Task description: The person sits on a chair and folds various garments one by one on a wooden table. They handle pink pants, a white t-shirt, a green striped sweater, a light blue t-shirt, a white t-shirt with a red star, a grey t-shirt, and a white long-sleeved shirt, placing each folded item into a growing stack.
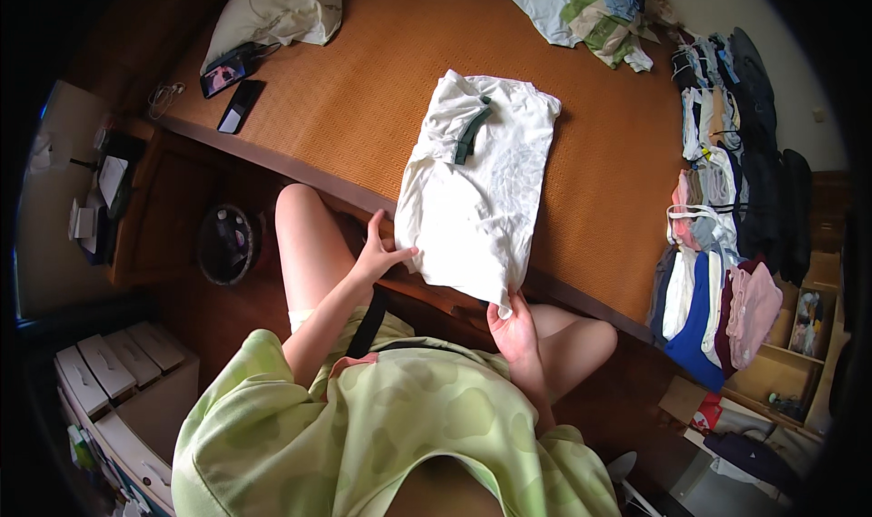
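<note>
A white T-shirt (477, 204) lies partly folded on the woven mat of a bed (327, 115), with its lower end hanging past the bed's edge towards me. Its dark green neckband (470, 136) shows near the far end, and a faint grey print is on its right half. My right hand (512, 326) pinches the near right corner of the shirt. At the near left edge is my left hand (381, 258), fingers spread, its thumb against the cloth. The shirt hides whether any left fingertips are under it.
Two phones (240, 107) and a white cable (165, 96) lie at the bed's left. Folded clothes (708, 299) line its right edge. A pillow (286, 13) and crumpled clothes (579, 13) are at the far side. A waste bin (228, 244) stands left, beyond my knee.
</note>
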{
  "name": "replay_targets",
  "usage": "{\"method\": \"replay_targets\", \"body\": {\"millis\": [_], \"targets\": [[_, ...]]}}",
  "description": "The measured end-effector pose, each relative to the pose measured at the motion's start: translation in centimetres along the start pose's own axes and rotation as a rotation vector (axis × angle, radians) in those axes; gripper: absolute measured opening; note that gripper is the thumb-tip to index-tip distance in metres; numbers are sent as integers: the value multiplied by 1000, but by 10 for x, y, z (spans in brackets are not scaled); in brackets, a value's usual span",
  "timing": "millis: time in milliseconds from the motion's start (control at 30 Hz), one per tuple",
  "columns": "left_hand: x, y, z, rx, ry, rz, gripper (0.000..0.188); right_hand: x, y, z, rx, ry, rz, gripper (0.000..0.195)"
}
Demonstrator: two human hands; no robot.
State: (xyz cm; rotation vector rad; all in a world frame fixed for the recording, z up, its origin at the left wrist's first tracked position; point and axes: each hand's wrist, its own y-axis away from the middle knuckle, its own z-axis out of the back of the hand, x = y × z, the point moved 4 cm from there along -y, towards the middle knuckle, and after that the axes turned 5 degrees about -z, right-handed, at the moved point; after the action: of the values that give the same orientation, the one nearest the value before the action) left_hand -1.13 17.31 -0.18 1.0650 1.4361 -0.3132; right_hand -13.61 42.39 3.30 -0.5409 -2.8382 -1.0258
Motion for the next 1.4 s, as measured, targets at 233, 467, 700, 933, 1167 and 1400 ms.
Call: {"method": "replay_targets", "body": {"millis": [233, 467, 700, 933, 1167, 1400], "targets": [[-53, 58, -12, 163, -50, 63, 59, 30, 43, -9, -242, 377, 342, 50], [-97, -36, -11, 128, 451, 5, 24, 128, -52, -108, -165, 873, 561, 27], [-103, -145, -37, -271, -1182, -594, 72, 178, -165, -137, -257, 1422, 755, 81], [-69, -164, -23, -353, -1079, -341, 95, 150, -179, -47, -770, 1777, 658, 83], [-56, -210, -22, -75, -224, 67, 58, 151, -194, -11, -396, 1164, 442, 36], [-100, -173, -68, 196, -88, 64, 47, 136, -138, -50, -637, 1753, 864, 62]]}}
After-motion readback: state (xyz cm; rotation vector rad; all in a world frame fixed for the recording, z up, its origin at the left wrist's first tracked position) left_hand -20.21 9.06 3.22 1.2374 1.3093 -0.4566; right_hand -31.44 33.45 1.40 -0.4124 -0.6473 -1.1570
